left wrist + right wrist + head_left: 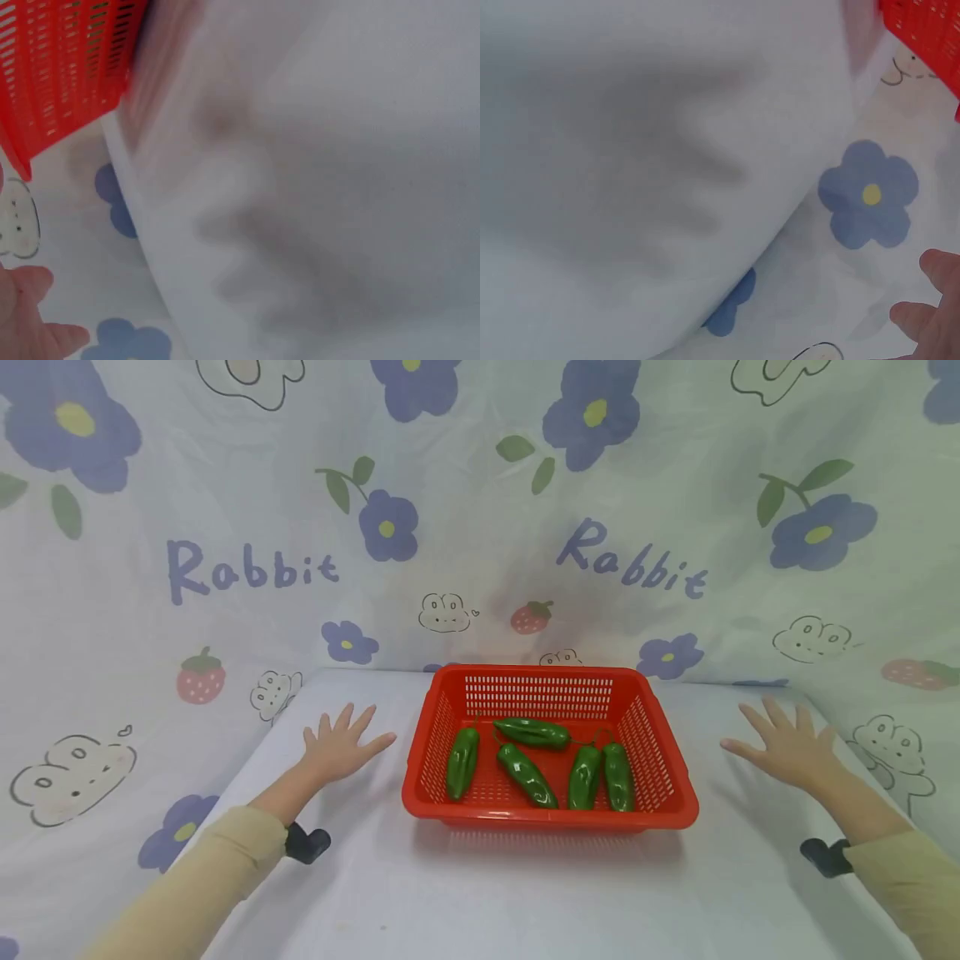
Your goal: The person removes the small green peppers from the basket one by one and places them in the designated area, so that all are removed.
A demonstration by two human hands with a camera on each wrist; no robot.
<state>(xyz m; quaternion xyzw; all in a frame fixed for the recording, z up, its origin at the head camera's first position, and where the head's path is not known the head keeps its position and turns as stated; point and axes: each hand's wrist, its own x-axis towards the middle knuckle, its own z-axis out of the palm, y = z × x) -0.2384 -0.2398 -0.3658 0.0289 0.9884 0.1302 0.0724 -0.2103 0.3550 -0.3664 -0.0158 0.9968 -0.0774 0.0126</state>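
A red plastic basket (551, 822) with slotted walls stands on the white table. Several green peppers (528, 775) lie loose inside it, some with thin curved stems. My left hand (341, 750) is held to the left of the basket, fingers spread and straight, with nothing in it. To the right of the basket, my right hand (795, 747) is likewise spread and holds nothing. Both hands are apart from the basket. In the left wrist view only some fingertips (67, 339) show at the lower left corner. A few fingers (915, 319) appear at the lower right in the right wrist view.
A white tabletop (480, 902) extends around the basket. Behind and beside it hangs a pale cloth (480, 560) printed with purple flowers, strawberries, rabbits and lettering. Each wrist wears a black device (307, 843). Shadows of the hands fall on the tabletop.
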